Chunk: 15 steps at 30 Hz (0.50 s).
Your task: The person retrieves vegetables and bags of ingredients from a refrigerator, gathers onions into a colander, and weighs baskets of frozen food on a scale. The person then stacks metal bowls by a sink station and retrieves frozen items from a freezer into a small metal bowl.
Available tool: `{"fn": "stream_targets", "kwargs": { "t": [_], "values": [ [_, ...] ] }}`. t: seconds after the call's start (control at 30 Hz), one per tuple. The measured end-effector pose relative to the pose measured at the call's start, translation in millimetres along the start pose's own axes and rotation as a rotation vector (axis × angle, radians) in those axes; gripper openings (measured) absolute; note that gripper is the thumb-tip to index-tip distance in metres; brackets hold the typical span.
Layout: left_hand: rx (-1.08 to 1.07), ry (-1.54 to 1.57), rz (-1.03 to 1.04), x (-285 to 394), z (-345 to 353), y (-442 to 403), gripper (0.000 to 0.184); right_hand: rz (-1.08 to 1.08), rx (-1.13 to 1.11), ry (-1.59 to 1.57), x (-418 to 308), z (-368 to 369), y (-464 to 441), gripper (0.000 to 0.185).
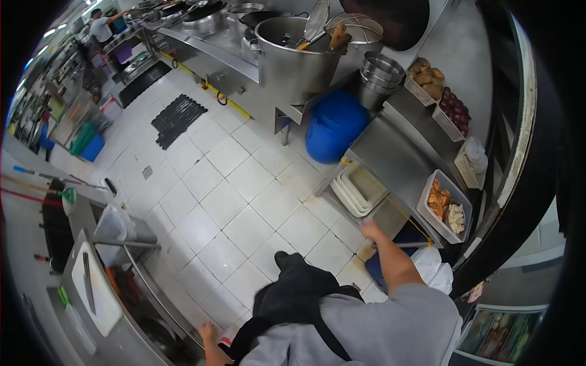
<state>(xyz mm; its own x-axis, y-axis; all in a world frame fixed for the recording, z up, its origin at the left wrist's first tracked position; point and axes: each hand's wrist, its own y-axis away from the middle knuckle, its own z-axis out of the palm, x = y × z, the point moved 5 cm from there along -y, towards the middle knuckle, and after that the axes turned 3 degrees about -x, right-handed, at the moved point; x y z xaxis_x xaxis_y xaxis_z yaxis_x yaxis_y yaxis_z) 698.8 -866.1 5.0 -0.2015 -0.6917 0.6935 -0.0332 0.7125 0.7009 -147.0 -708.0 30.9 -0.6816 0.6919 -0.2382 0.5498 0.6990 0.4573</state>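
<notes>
My right hand hangs beside the steel worktable, close to the stack of white trays on its lower shelf. Its fingers look curled in, and nothing shows in them; I cannot tell whether it touches the shelf edge. My left hand is low at my other side, near the steel counter. Its fingers are too small and blurred to read. A white and red item sits beside that wrist, against my black apron.
A plastic tub of orange-brown and pale food stands on the worktable, with baskets of potatoes and red onions behind. A blue barrel and large steel pot are ahead. A cutting board lies left. Another person stands far off.
</notes>
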Motion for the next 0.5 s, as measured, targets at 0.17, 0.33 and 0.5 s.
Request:
{"fn": "stream_targets", "kwargs": {
  "t": [0.17, 0.33, 0.5],
  "values": [
    [0.453, 0.084, -0.557, -46.5, -55.8, 12.9, 0.022, -0.221, -0.01, -0.467, -264.7, -114.9, -101.0, 0.04],
    [-0.053, -0.772, 0.095, 50.9, -59.4, -129.6, 0.026, -0.225, -0.035, -0.421, -407.2, -126.4, -137.7, 0.037],
    [0.068, -0.17, -0.105, 221.4, -67.0, -269.4, 0.031, -0.268, -0.06, 0.043, -369.6, -17.5, -161.6, 0.034]
  ]
}}
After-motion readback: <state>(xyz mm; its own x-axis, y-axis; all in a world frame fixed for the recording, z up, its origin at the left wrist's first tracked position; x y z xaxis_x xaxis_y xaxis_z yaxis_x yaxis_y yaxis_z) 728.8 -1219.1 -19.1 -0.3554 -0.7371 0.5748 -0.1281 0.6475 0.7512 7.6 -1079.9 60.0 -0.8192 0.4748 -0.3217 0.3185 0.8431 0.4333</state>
